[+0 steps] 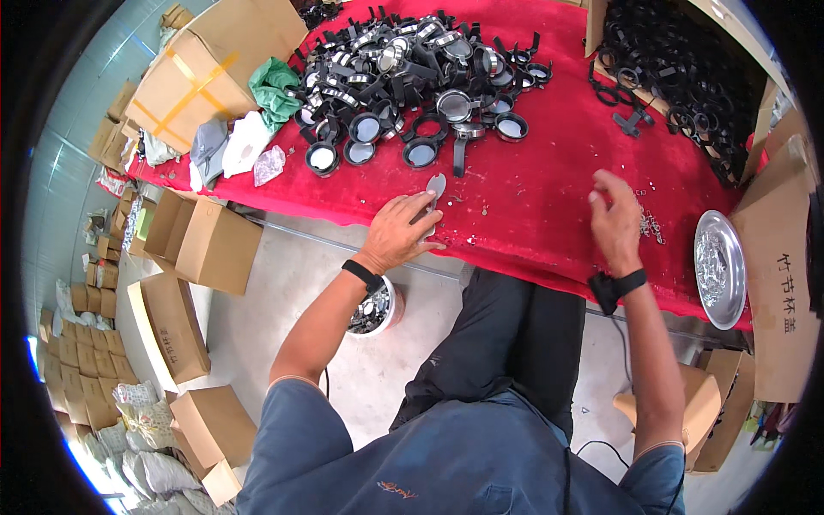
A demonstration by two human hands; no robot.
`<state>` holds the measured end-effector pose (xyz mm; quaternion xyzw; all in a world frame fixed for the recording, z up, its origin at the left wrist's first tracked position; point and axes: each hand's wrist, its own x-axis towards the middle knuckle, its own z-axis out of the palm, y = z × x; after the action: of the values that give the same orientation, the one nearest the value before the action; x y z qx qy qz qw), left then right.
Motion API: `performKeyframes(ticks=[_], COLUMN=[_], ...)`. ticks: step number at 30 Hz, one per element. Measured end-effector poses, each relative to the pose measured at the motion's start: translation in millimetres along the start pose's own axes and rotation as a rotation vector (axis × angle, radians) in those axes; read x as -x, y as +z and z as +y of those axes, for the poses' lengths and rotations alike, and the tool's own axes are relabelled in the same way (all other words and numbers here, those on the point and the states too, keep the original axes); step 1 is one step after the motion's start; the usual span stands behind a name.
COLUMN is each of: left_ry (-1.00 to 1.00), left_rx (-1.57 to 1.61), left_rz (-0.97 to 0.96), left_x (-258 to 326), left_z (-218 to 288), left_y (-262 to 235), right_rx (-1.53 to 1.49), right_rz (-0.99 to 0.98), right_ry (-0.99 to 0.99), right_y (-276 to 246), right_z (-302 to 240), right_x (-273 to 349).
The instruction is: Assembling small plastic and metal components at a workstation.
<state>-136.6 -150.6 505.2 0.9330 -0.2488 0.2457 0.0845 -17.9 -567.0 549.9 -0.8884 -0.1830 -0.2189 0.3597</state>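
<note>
My left hand (400,228) rests at the front edge of the red-covered table (524,206). Its fingers are closed on a flat silver metal piece (436,186) with a rounded end, most of it hidden beneath the fingers. Farther right, my right hand (616,221) is over the cloth with thumb and forefinger apart, and nothing shows between them. Beside it lie small shiny metal bits (651,226). Beyond my left hand is a big heap of black-and-silver round lids (454,106), with strap-like black parts sticking out.
A silver oval tray (719,270) with small metal parts sits at the right edge. Behind it, a carton holds black rings (678,64). Left are a taped box (184,81), green bag (275,90) and cap (209,148). A bucket (396,305) of metal parts stands below my left forearm.
</note>
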Motion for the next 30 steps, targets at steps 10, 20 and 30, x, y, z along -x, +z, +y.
performKeyframes(ticks=[10, 20, 30], left_ry=[-0.292, -0.704, -1.072], left_rx=[0.289, 0.924, 1.312], left_rz=[0.070, 0.064, 0.449], left_x=[-24.6, -14.4, 95.4], left_z=[-8.8, -52.7, -24.7], left_y=[-7.5, -14.2, -66.5], right_rx=[-0.193, -0.085, -0.023], right_rz=[-0.071, -0.136, -0.078], right_ry=[-0.095, -0.126, -0.189], right_y=[55.7, 73.5, 84.0], right_z=[-58.5, -67.0, -69.1], right_x=[28.6, 60.7, 64.2])
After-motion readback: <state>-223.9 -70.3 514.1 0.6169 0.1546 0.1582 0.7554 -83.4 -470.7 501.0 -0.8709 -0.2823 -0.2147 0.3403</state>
